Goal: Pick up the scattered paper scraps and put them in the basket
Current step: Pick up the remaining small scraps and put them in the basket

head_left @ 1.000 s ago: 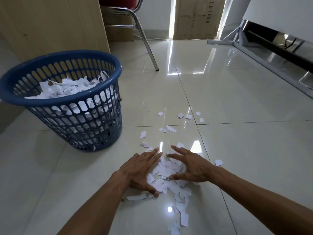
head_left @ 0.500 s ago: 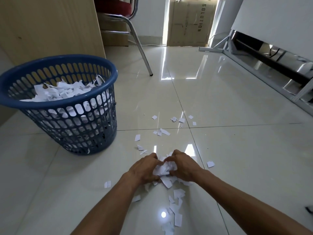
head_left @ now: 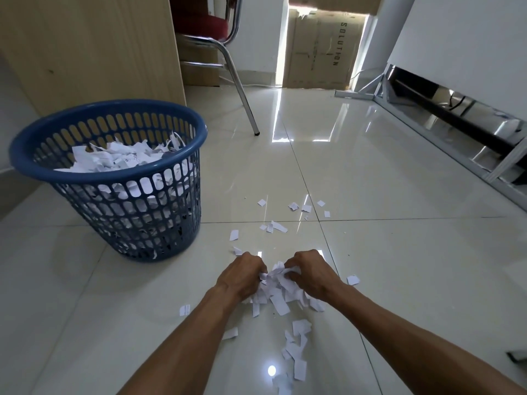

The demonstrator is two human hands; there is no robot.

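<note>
A bunch of white paper scraps [head_left: 278,283] is pressed between my left hand [head_left: 241,276] and my right hand [head_left: 312,273], low over the glossy tiled floor at the centre of the view. Both hands are curled around the bunch, and some scraps hang loose beneath it. More scraps [head_left: 296,352] trail on the floor toward me, and several small ones [head_left: 278,226] lie farther ahead. The blue slotted basket [head_left: 182,121] stands to the left, holding a heap of white paper.
A wooden cabinet panel [head_left: 94,52] stands behind the basket. A chrome chair leg [head_left: 245,104] lands on the floor ahead, and a cardboard box [head_left: 322,49] leans at the back. A metal frame [head_left: 456,149] runs along the right side.
My hands were spread flat on the scrap pile; they have drawn together, closed around a bunch of scraps and begun lifting it. The view has tilted up slightly.
</note>
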